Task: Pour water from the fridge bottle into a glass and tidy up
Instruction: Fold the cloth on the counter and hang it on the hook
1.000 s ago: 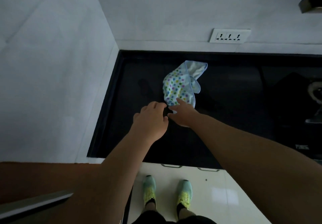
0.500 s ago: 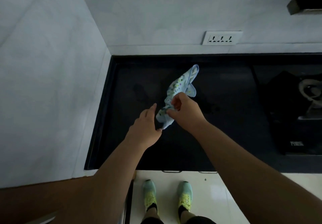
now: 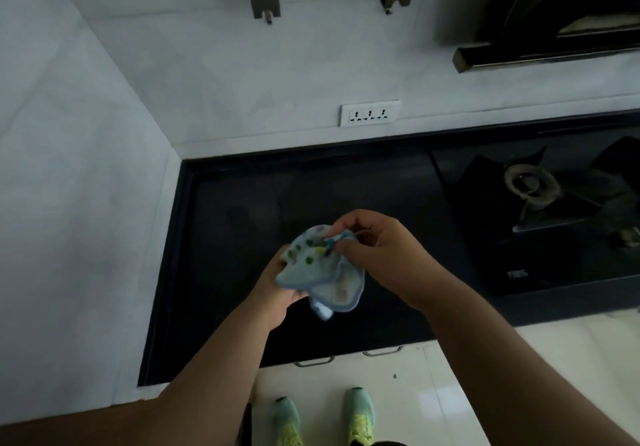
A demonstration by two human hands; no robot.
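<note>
Cloth (image 3: 320,274): off the counter (image 3: 381,182), bunched at 6 o'clock from the socket (image 3: 369,113). Pinched on top by right hand (image 3: 379,255), gripped below by left hand (image 3: 277,293). Best to shake flat, match corners, fold slowly, keep away from stove (image 3: 540,210) at 3 o'clock.

Dim, soft-focus wide-angle view; black countertop (image 3: 346,182) underexposed, edges bowed.

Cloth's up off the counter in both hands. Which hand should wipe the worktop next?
Right, probably. The right hand pinches the top of the dotted cloth from above, knuckles up, over the black counter. The left hand only supports it from beneath.
</note>
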